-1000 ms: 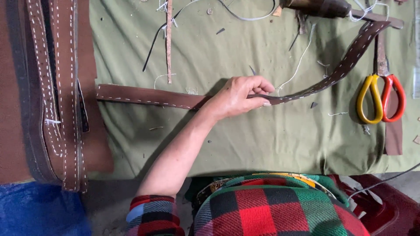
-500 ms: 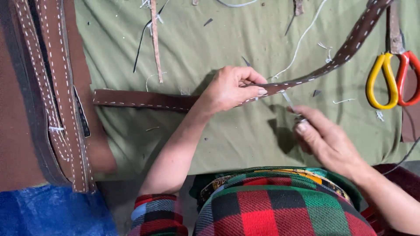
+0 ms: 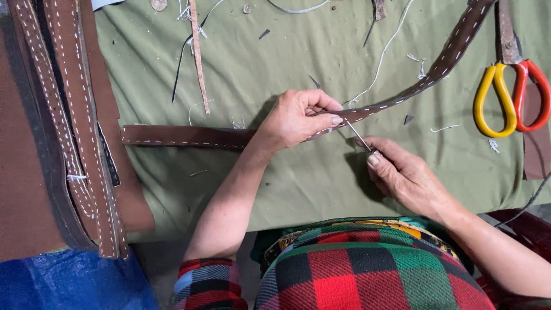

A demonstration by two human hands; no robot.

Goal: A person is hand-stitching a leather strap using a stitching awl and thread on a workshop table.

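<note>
I'm in a leather workshop: stitched straps piled on my cloth-covered counter, scissors, thread scraps and leather offcuts about.

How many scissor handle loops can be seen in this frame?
2: a yellow plastic handle loop and a red plastic handle loop, side by side on the green cloth at right; the blades run out of view.

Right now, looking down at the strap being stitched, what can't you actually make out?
- Head view: the brown strap passes under the left hand, so the stitch being worked is hidden.
- The thin metal tool vanishes into the right hand; its handle is covered by the fingers.
- The scissors show only yellow and red handles; the blades run off the top edge.
- Whether thread trails from the tool is too fine to tell.
</note>
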